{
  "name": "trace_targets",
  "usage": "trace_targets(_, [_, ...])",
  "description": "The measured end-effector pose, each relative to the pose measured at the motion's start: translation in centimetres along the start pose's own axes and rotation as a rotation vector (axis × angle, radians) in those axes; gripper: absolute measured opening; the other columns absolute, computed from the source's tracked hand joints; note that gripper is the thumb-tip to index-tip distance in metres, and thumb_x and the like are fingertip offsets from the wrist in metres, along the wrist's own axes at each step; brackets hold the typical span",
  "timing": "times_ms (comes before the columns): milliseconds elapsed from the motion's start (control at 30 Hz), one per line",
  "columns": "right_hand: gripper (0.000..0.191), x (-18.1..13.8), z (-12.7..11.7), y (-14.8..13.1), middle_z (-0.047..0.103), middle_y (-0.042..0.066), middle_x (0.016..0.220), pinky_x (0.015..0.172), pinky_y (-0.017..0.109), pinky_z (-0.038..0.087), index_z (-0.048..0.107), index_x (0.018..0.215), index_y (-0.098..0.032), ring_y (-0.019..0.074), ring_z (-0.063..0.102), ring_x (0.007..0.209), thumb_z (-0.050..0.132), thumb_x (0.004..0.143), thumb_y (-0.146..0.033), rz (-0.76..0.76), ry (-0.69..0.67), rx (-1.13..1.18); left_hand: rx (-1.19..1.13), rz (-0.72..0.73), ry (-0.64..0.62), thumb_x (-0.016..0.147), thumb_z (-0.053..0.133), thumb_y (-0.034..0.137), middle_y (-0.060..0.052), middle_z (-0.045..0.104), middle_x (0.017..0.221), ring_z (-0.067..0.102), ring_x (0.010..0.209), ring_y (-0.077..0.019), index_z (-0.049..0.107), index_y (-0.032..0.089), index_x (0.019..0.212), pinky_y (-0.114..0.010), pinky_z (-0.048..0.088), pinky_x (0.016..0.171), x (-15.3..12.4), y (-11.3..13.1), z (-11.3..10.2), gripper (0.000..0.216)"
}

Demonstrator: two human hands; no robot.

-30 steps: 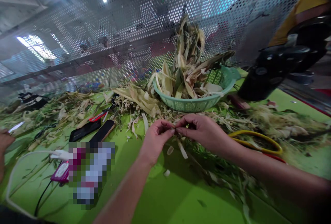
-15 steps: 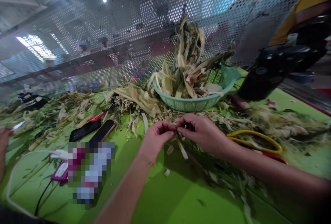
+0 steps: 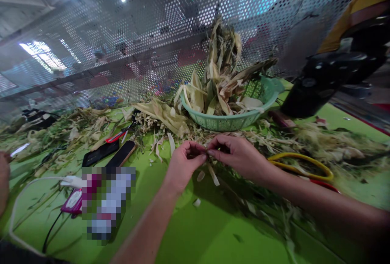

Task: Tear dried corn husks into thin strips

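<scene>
My left hand (image 3: pixel 183 165) and my right hand (image 3: pixel 237 155) meet over the green table (image 3: pixel 195 231), fingertips pinched together on a thin strip of dried husk (image 3: pixel 212 173) that hangs down between them. Both hands are closed in a pinch. Loose husk scraps lie under them. Just beyond the hands stands a teal plastic basket (image 3: pixel 231 122) heaped with corn husks (image 3: pixel 222 73).
Two dark phones (image 3: pixel 106 156) and red-handled scissors (image 3: pixel 117 136) lie left of the hands, with a white cable (image 3: pixel 36 185). A yellow loop (image 3: pixel 301 163) lies at right. Another person's hand (image 3: pixel 3 178) shows at the left edge. A perforated metal screen (image 3: pixel 137 32) backs the table.
Almost nothing differs; my fingers shifted slightly on the husk strip, and the other person's hand at the left edge drifted a little lower.
</scene>
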State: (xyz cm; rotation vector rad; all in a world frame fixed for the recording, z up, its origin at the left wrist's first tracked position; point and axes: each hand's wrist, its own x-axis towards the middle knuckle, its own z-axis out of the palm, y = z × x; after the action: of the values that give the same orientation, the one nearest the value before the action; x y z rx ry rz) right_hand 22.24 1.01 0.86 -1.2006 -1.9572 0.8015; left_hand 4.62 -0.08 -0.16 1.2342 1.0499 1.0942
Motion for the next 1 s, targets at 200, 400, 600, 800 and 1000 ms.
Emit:
trace_targets(200, [0.010,-0.2,-0.1,-0.2,0.072,0.001,0.081,0.064,0.026,0.044,0.069,0.088,-0.021,0.0165,0.064,0.072,0.061,0.081,-0.022,-0.024,0.020,-0.085,0.200,0.138,0.048,0.071,0.065,0.005,-0.003,0.068,0.085,0.062,0.079,-0.0134,0.064,0.017,0.087,-0.028,0.047,0.078,-0.1,0.3,0.3,0.021])
trace_targets(400, [0.010,-0.6,-0.1,-0.1,0.069,0.004,0.081,0.067,0.027,0.043,0.067,0.086,-0.018,0.0181,0.063,0.075,0.057,0.084,-0.015,-0.194,0.048,-0.335,0.311,0.185,0.061,0.075,0.065,0.009,-0.003,0.070,0.087,0.063,0.080,-0.0154,0.066,0.020,0.089,-0.031,0.048,0.079,-0.5,0.0,0.7,0.018])
trace_targets(600, [0.015,-0.9,0.1,0.3,0.067,0.006,0.083,0.062,0.028,0.039,0.065,0.092,-0.016,0.0179,0.062,0.071,0.050,0.090,-0.017,-0.351,0.060,-0.554,0.338,0.165,0.073,0.076,0.062,0.006,-0.004,0.070,0.093,0.065,0.083,-0.0162,0.066,0.020,0.091,-0.032,0.049,0.080,-0.7,0.0,0.8,0.021])
trace_targets(800, [0.019,-1.1,0.2,0.4,0.062,0.006,0.076,0.057,0.031,0.031,0.061,0.089,-0.015,0.0165,0.051,0.061,0.043,0.093,-0.012,-0.507,0.070,-0.774,0.294,0.153,0.081,0.074,0.064,0.005,-0.004,0.070,0.091,0.064,0.080,-0.0153,0.065,0.019,0.089,-0.031,0.049,0.078,-0.6,0.0,0.8,0.020])
trace_targets(1000, [0.019,-1.2,0.0,0.5,0.061,0.007,0.080,0.060,0.033,0.032,0.059,0.089,-0.015,0.0179,0.051,0.065,0.042,0.093,-0.010,-0.534,0.021,-0.878,0.007,0.016,0.037,0.074,0.069,0.012,-0.005,0.070,0.088,0.065,0.083,-0.0143,0.062,0.016,0.090,-0.032,0.050,0.082,-0.1,-0.3,0.4,0.018])
